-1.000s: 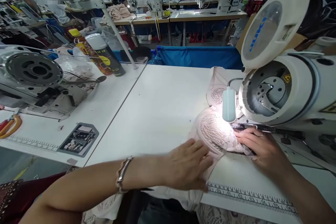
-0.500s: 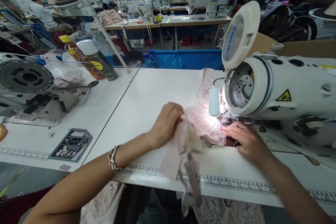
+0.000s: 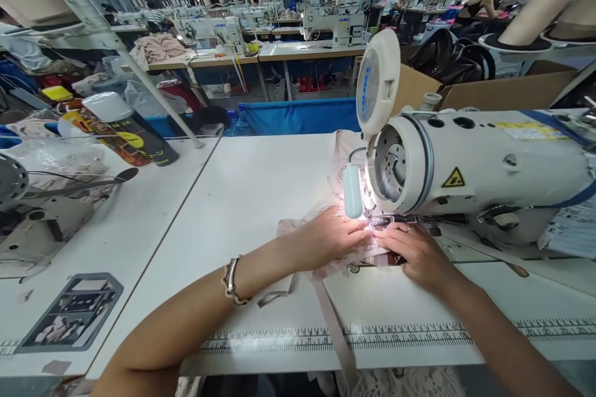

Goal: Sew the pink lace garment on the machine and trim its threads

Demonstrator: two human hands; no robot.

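Head view: left hand (image 3: 333,237) and right hand (image 3: 410,251) both pressed flat, fingers closed down on pink lace fabric (image 3: 326,226) under the sewing machine (image 3: 465,167) needle (lamp glare hid detail). Fabric looked soft, light, limp; best pinched at edges. Its strap (image 3: 335,329) trailed toward the table (image 3: 261,180) front edge.
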